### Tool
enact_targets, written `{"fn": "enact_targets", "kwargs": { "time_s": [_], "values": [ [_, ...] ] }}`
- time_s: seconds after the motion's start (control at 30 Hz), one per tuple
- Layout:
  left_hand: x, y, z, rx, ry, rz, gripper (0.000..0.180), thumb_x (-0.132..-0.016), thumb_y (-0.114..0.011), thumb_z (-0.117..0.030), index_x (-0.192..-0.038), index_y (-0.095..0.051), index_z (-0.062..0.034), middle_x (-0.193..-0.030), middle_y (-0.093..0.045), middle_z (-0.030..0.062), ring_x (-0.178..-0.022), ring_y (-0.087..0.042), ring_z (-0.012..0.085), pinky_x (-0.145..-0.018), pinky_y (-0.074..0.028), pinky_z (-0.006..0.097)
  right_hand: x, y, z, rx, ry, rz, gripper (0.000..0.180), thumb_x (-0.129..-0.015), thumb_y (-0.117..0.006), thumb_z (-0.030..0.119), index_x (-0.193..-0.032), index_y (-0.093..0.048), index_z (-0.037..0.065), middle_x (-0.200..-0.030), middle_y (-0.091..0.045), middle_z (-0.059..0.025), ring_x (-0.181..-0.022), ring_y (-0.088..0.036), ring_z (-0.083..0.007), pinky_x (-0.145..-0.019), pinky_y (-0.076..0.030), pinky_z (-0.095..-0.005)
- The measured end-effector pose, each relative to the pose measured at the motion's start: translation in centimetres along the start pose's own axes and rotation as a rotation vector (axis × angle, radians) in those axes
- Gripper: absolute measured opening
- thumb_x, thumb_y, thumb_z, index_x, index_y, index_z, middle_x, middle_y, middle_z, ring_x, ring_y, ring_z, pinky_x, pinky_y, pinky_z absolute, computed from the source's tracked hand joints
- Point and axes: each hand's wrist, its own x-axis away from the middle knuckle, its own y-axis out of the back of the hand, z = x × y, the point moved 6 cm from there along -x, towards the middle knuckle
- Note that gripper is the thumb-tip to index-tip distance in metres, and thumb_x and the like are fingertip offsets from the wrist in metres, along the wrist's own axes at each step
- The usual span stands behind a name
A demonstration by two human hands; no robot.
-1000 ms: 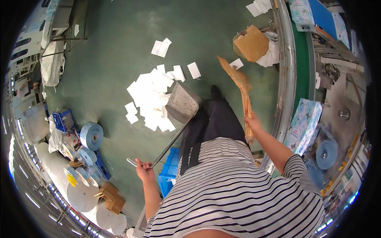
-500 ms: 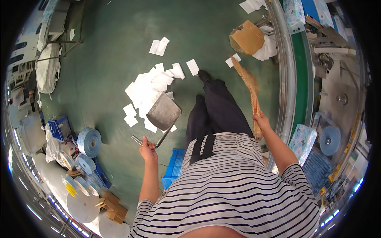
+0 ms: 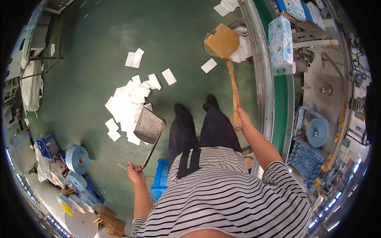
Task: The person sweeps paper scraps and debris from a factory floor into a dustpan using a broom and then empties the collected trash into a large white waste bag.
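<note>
Dustpan [image 3: 148, 126] is gripped by left hand [image 3: 136, 173], broom [image 3: 235, 89] by right hand [image 3: 242, 118]; papers [image 3: 126, 106] could be scattered by dustpan knocks

Papers [image 3: 129, 105] left, broom [image 3: 234, 85] right
Dustpan [image 3: 149, 125] at the papers' near right edge; box [image 3: 224, 41] beyond the broom; belt [image 3: 281, 105] right of both.

Left hand [image 3: 136, 173] out left of torso [image 3: 234, 194], fingers curled in a grip; left forearm [image 3: 141, 200] near straight forward. Right hand [image 3: 243, 118] also gripping, farther forward; right forearm [image 3: 260, 142] angled forward and inward. Hands well apart.
</note>
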Motion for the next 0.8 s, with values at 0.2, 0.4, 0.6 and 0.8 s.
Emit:
{"fn": "enact_targets", "kwargs": {
  "time_s": [0.2, 0.4, 0.6, 0.8],
  "values": [
    [2.7, -4.1, 1.8, -0.075, -0.008, -0.010, 0.033, -0.088, -0.051, -0.024, -0.062, -0.034, -0.0119, -0.049, -0.028, -0.0023, -0.043, -0.031, 0.0105, -0.045, -0.032, 0.025, -12.6, 0.0, 10.3, -0.011, 0.248, -0.248, 0.033, -0.072, -0.055, 0.029, -0.094, -0.049, 0.005, -0.077, -0.056, -0.0154, -0.058, -0.056, -0.0270, -0.045, -0.044, -0.0414],
    [7.9, -8.3, 3.2, -0.173, -0.014, 0.009, 0.031, -0.088, -0.051, -0.024, -0.064, -0.036, -0.0120, -0.048, -0.030, -0.0020, -0.042, -0.032, 0.0103, -0.050, -0.036, 0.026, -26.6, -3.7, 20.2, 0.081, 0.140, -0.201, 0.040, -0.072, -0.059, 0.026, -0.103, -0.050, 0.002, -0.090, -0.056, -0.0143, -0.077, -0.056, -0.0281, -0.056, -0.045, -0.0457],
    [10.7, -10.3, 4.9, -0.210, 0.023, 0.062, 0.032, -0.089, -0.049, -0.023, -0.063, -0.036, -0.0112, -0.047, -0.032, -0.0008, -0.043, -0.034, 0.0108, -0.056, -0.038, 0.028, -30.7, -1.1, 17.8, 0.762, 0.072, -0.247, 0.049, -0.068, -0.061, 0.027, -0.103, -0.054, -0.007, -0.096, -0.059, -0.0191, -0.086, -0.059, -0.0261, -0.071, -0.047, -0.0364],
    [10.1, -10.6, 6.6, -0.138, 0.092, 0.053, 0.031, -0.090, -0.047, -0.024, -0.063, -0.035, -0.0113, -0.049, -0.030, -0.0014, -0.044, -0.033, 0.0100, -0.060, -0.038, 0.028, -25.2, 4.8, 12.0, 0.930, 0.009, -0.239, 0.055, -0.066, -0.060, 0.034, -0.100, -0.055, -0.008, -0.098, -0.059, -0.0217, -0.091, -0.059, -0.0283, -0.076, -0.045, -0.0344]
  ]
}}
